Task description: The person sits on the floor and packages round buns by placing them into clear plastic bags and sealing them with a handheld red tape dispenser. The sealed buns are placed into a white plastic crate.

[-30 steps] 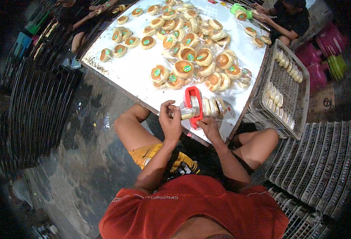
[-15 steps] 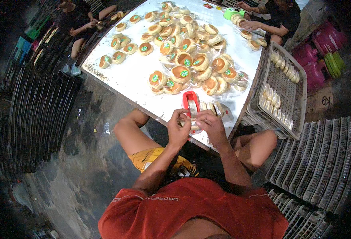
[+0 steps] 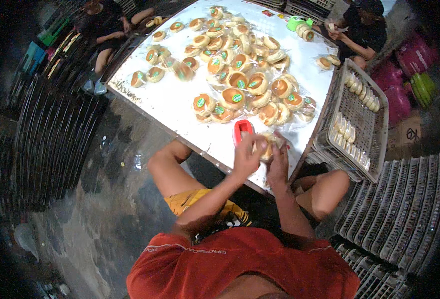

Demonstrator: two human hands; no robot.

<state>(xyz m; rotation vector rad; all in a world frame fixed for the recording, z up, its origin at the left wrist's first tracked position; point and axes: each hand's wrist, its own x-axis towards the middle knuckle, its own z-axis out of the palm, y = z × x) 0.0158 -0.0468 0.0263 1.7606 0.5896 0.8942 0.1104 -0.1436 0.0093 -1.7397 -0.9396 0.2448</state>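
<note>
Shift since the earlier frame: left hand (image 3: 247, 157) and right hand (image 3: 278, 167) have passed from the near end of the red tool (image 3: 239, 130) toward its right side; a motion-blurred wrapped bun (image 3: 182, 72) now shows at the left of the bench (image 3: 172, 112).
Hands: close together, fingers bent about opposite sides of one bun (image 3: 266, 151); from where I stand, blur and overlap prevent telling whether either has closed firmly on it.
Bun position: between the two hands, near the bench's close edge, just right of the red tool, its browned face partly visible.
Red tool: long and narrow, its near end hidden behind the left hand.
Bun heap (image 3: 240, 82): brown-centred, clear-wrapped, many with green labels, spread over the middle and far part of the bench.
Grey crate (image 3: 367, 118): beside the bench's right edge, holding two rows of pale buns (image 3: 362, 93).
Far right corner: green tool (image 3: 299, 23) with buns beside it; co-worker (image 3: 367, 32) in dark clothing.
Lower right: stacked grey crates (image 3: 394, 209).
</note>
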